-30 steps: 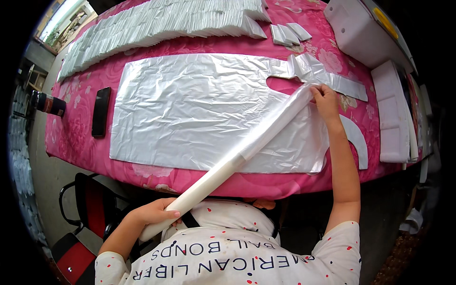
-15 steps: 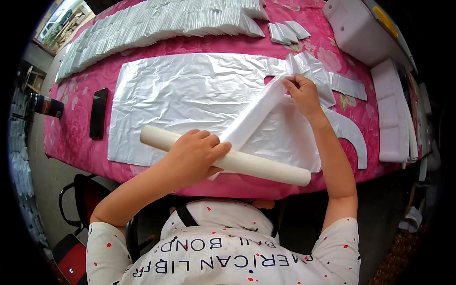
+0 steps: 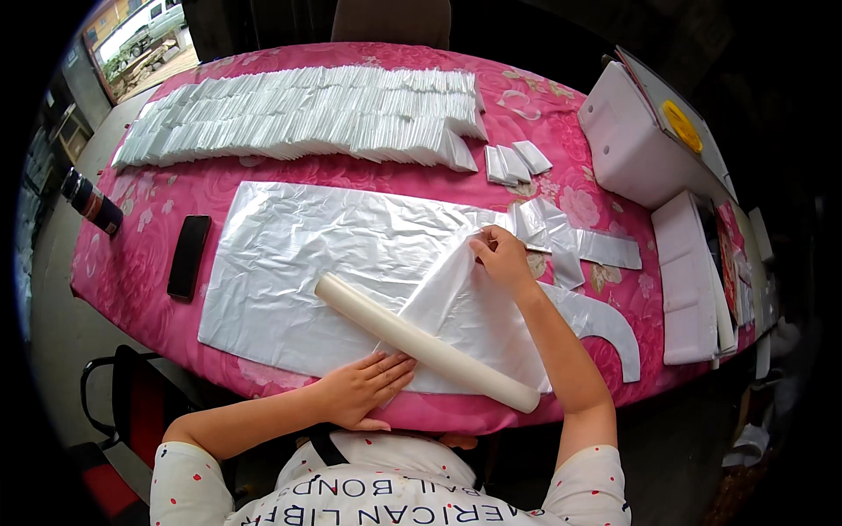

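Note:
A thin white plastic apron (image 3: 298,254) lies spread on the table, with curved straps at its right end. My right hand (image 3: 500,254) pinches an edge of the film and lifts part of it into a slanted fold. Lying diagonally across the sheet is a long cream tube (image 3: 425,342), which neither hand grips. My left hand (image 3: 368,386) rests flat, fingers stretched out, at the sheet's near edge, just below the tube. Part of the sheet is hidden under the tube and the right forearm.
Rows of folded white plastic packets (image 3: 307,114) cover the far side, with a few loose packets (image 3: 517,162) beside them. A black phone (image 3: 188,259) and a dark bottle (image 3: 92,202) are on the left. White foam boxes (image 3: 627,131) stand at right on the pink tablecloth (image 3: 140,307).
My left hand has let go of the tube and now lies flat below it. The tube rests on the sheet. My right hand keeps its pinch on the film. The view has shifted.

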Available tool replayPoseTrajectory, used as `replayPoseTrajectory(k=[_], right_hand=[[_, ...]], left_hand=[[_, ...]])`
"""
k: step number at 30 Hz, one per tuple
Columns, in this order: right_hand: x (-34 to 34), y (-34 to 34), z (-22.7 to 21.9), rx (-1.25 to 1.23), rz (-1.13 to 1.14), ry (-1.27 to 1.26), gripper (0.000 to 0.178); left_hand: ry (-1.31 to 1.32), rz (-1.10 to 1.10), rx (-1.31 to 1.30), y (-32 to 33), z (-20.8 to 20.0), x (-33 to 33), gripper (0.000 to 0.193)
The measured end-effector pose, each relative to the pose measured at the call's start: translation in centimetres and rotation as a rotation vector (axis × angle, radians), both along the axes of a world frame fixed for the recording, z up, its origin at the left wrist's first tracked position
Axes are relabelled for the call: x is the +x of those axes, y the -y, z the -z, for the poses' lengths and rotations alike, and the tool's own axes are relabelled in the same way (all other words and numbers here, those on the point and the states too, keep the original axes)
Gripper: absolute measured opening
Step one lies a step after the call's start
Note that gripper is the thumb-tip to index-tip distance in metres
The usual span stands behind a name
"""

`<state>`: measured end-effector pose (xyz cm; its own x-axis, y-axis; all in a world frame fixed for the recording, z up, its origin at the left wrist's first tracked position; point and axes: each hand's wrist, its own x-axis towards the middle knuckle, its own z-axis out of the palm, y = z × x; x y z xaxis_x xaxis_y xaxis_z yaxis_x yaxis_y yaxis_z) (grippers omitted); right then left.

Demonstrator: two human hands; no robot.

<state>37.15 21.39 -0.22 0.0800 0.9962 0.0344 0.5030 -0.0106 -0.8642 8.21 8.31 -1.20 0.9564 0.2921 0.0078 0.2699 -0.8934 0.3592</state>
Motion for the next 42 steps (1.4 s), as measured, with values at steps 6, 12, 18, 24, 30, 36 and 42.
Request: replayPoseTrajectory(k=[6,12,18,24,30,36,42], right_hand=[[-4.4,9.2,-3.2,0.312,-0.328,0.302,0.046],[-4.9,16.2,-1.9,0.155,-0.339,0.533,0.052],[4.8,14.2,-1.2,0.122,0.021,0.712,0.052],[5.4,15.6,-2.9,0.229,-0.011,0.588,0.050],[-2.5,17.2,-2.9,0.286,-0.436,0.502,0.050],[-3.6,10.6,-1.4,0.409,-0.422,0.529,0.047],[-3.7,1.4,0.0,0.456,-0.303,0.548,0.044]], left_hand=[[0.010,-0.181,0.034,3.1,0.4,1.6,0.080],[0.030,-0.257,0.070,4.9,0.7,2.6,0.079],[0.049,-0.163,-0.028,4.4,0.1,2.3,0.079],[0.013,-0.031,-0.031,1.0,-0.5,0.7,0.081],[-0.034,-0.180,0.186,5.6,1.4,2.7,0.064],[-0.012,-0.224,0.245,6.5,1.8,2.9,0.054],[0.039,-0.154,0.180,6.0,1.9,2.3,0.053]])
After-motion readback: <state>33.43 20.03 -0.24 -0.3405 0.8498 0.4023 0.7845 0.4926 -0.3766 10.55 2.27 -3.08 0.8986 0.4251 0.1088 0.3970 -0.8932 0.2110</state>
